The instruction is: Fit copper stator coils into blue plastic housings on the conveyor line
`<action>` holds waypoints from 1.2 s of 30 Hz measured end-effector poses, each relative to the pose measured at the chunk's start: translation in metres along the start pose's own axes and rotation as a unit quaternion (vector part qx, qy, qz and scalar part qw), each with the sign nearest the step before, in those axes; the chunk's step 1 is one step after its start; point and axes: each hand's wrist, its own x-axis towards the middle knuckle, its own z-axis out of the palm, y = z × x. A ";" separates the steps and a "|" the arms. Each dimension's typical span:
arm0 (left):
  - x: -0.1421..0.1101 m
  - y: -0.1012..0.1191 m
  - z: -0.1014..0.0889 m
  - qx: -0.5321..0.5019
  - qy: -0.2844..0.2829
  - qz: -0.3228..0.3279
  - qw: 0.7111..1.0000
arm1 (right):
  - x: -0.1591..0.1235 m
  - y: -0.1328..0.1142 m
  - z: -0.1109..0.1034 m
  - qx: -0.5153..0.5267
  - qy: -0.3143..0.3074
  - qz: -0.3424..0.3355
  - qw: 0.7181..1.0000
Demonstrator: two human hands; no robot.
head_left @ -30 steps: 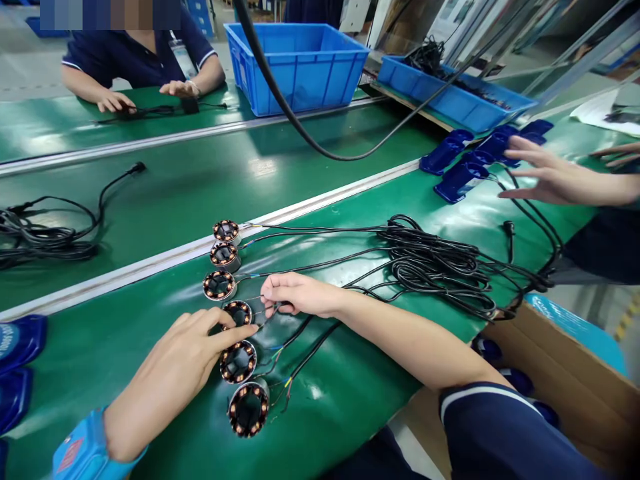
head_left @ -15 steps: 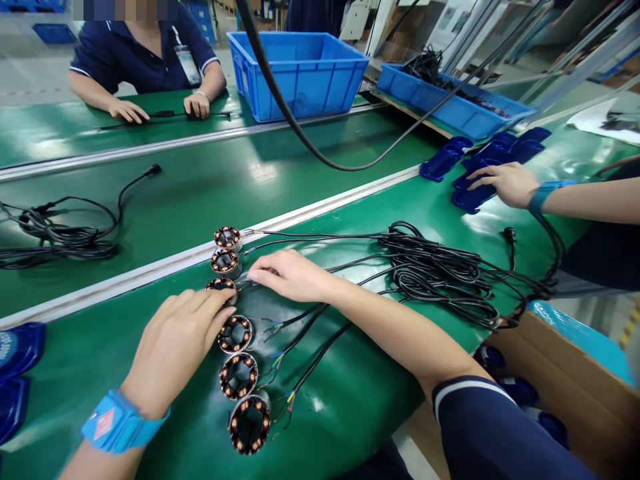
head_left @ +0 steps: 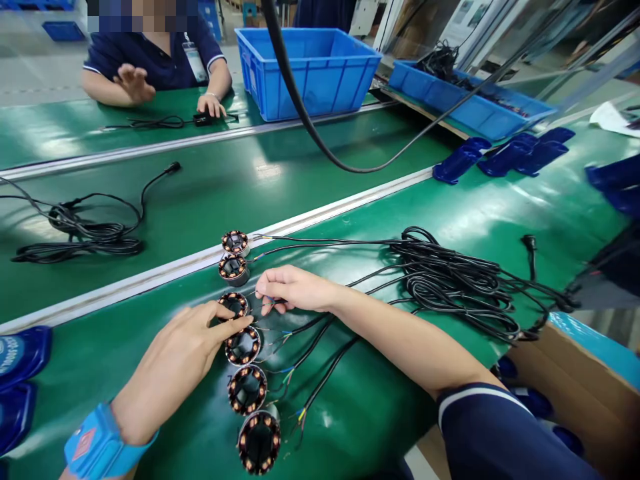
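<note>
A column of several motor stators, metal rings with copper windings, lies on the green work surface. My left hand, with a blue wristband, has its index finger and thumb around the third stator from the far end, which rests on the surface. Just to its right, my right hand pinches the thin ends of a black cable close to that stator. Other black cables with stripped coloured wires lie beside the nearer stators. The two far stators have wires running off to the right.
Coiled black cables lie at right. Dark blue housings stand beyond them, others at left. A thick cable hangs ahead. A co-worker's hand touches a cord across the belt, near a blue bin.
My left thumb and fingers have shifted on the third stator, now apart from the second. My right hand has lowered slightly. The co-worker across raised one hand; another person's hand at right left view.
</note>
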 end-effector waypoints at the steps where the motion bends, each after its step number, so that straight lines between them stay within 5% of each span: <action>1: -0.001 0.000 -0.001 -0.009 -0.002 0.002 1.000 | -0.003 -0.003 -0.002 -0.028 -0.001 -0.030 0.999; 3: 0.002 -0.001 -0.005 -0.028 0.007 -0.009 1.000 | -0.008 -0.013 -0.005 -0.110 0.046 -0.129 0.984; 6: 0.018 -0.005 -0.008 -0.002 0.071 -0.053 0.996 | -0.006 -0.028 -0.009 -0.248 0.180 -0.274 0.912; 11: 0.054 -0.021 0.004 0.062 0.099 -0.070 0.991 | 0.017 -0.029 -0.016 -0.430 0.256 -0.360 0.788; 13: 0.059 -0.027 0.010 0.036 0.075 -0.066 0.994 | 0.021 -0.026 -0.020 -0.476 0.245 -0.356 0.766; 18: 0.057 -0.031 0.010 -0.029 0.025 -0.069 0.997 | 0.013 -0.032 -0.027 -0.430 0.190 -0.224 0.854; 22: 0.052 -0.033 0.001 -0.057 -0.027 -0.048 0.997 | 0.009 -0.035 -0.029 -0.390 0.058 -0.154 0.906; 27: 0.047 -0.035 -0.004 -0.054 -0.058 -0.041 0.996 | 0.014 -0.027 -0.027 -0.193 -0.012 -0.065 0.979; 32: 0.046 -0.035 -0.003 -0.053 -0.070 -0.037 0.995 | 0.020 -0.019 -0.022 0.010 0.025 -0.028 0.999; 36: 0.043 -0.035 -0.005 -0.050 -0.083 -0.040 0.994 | 0.018 -0.016 -0.022 0.034 0.037 -0.004 0.999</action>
